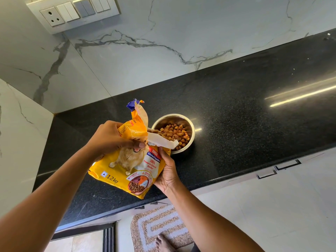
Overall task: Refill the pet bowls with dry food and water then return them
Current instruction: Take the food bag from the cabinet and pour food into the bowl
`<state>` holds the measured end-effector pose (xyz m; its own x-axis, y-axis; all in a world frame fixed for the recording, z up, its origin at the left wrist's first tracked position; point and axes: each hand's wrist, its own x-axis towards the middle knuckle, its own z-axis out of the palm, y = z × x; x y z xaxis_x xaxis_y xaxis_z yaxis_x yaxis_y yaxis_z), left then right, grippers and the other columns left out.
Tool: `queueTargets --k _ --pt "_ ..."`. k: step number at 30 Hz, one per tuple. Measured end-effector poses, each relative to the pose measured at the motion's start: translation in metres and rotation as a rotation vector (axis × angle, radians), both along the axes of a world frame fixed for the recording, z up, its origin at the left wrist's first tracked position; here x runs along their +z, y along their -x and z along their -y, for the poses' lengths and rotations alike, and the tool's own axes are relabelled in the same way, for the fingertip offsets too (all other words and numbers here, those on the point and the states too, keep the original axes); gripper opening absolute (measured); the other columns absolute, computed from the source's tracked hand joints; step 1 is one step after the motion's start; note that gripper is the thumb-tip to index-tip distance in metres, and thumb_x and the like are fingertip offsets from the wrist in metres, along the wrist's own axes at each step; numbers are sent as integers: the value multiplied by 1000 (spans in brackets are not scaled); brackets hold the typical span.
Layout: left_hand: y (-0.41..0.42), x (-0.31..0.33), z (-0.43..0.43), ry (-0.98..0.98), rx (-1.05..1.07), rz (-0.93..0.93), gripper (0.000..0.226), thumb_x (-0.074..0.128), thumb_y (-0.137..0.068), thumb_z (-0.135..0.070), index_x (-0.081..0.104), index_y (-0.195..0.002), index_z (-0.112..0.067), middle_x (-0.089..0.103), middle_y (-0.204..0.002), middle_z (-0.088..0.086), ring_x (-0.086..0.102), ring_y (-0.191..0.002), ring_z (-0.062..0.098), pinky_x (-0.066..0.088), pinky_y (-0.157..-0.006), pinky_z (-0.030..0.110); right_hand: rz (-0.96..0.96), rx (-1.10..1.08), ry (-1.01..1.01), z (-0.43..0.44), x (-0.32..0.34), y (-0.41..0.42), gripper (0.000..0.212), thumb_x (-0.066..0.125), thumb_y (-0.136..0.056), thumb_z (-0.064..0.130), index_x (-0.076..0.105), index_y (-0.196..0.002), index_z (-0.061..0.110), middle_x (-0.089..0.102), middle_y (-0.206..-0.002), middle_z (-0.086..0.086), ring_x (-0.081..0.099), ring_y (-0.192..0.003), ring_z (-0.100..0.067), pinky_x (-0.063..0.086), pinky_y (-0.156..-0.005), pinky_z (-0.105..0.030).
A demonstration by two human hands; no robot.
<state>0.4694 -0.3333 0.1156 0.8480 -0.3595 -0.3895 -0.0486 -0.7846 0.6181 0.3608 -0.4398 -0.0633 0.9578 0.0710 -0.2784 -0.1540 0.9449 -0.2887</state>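
We saw a polished metal bowl [173, 133], a glossy plastic-film food bag [131, 166], a speckled glossy black stone counter [254, 115], smooth veined marble-look wall [163, 24], and a coarse woven mat [160, 226].

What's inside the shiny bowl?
The metal bowl holds a heap of brown and orange dry kibble. The torn mouth of the yellow food bag covers its near-left edge, so that part and the bottom stay hidden.

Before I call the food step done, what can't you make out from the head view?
- Near rim of the steel bowl: covered by the kibble bag flap.
- Fingers of the right hand: behind the bag.
- Whether kibble is pouring: bag mouth faces away.
- Water bowl: none in view.
- Small bag print: too fine.
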Motion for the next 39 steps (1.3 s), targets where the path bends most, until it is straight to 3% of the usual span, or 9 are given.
queueTargets --k 4,9,12,16,20,26,30,34,39 --pt "0 1 1 0 10 7 63 85 -36 -61 76 -87 -26 77 -81 -6 75 -78 12 54 -63 23 12 2 -9 -1 1 -2 84 89 -74 55 64 -142 14 63 -142 -21 63 -126 -39 49 -107 -61" --pt "0 4 3 7 11 0 64 85 -33 -63 75 -87 -30 78 -83 -8 75 -80 12 56 -66 25 23 29 2 -3 -2 -6 95 89 -71 57 56 -148 12 58 -147 -23 58 -130 -41 30 -121 -68" --pt "0 4 4 3 12 2 68 85 -31 -64 76 -88 -28 78 -82 -7 75 -78 11 56 -65 25 38 32 14 -2 -3 -7 98 91 -68 57 57 -147 12 59 -146 -22 58 -129 -42 27 -122 -69" --pt "1 5 4 10 17 4 61 84 -34 -61 74 -85 -29 77 -81 -9 74 -78 11 54 -63 23 23 20 19 0 1 -6 96 93 -66 57 59 -144 12 61 -141 -21 61 -124 -40 39 -114 -65" --pt "1 7 2 11 14 14 60 86 -38 -57 75 -88 -28 77 -85 -4 74 -81 15 55 -66 27 14 7 12 1 6 -2 105 91 -69 55 50 -153 8 50 -154 -27 52 -135 -45 40 -114 -64" --pt "3 9 -1 9 15 14 60 88 -43 -52 76 -94 -25 78 -91 0 74 -85 19 58 -72 31 32 17 -12 0 4 -1 82 89 -73 54 65 -140 14 65 -139 -20 66 -123 -38 58 -98 -56" --pt "5 7 -5 10 12 11 61 89 -46 -50 76 -98 -23 78 -93 1 74 -88 18 58 -75 32 30 26 0 -4 3 -1 81 90 -71 56 68 -137 14 67 -137 -19 68 -120 -37 59 -97 -55" --pt "6 4 -9 13 6 10 42 92 -57 -39 72 -92 -31 76 -92 -4 72 -88 15 53 -68 25 15 44 34 -7 1 1 84 90 -71 58 66 -138 14 67 -137 -19 67 -122 -37 58 -99 -56" --pt "9 4 -11 19 17 8 44 91 -53 -43 72 -91 -32 76 -91 -5 73 -87 14 53 -68 24 -3 39 72 -9 2 0 96 93 -65 57 60 -143 12 59 -145 -23 57 -129 -42 42 -112 -64"
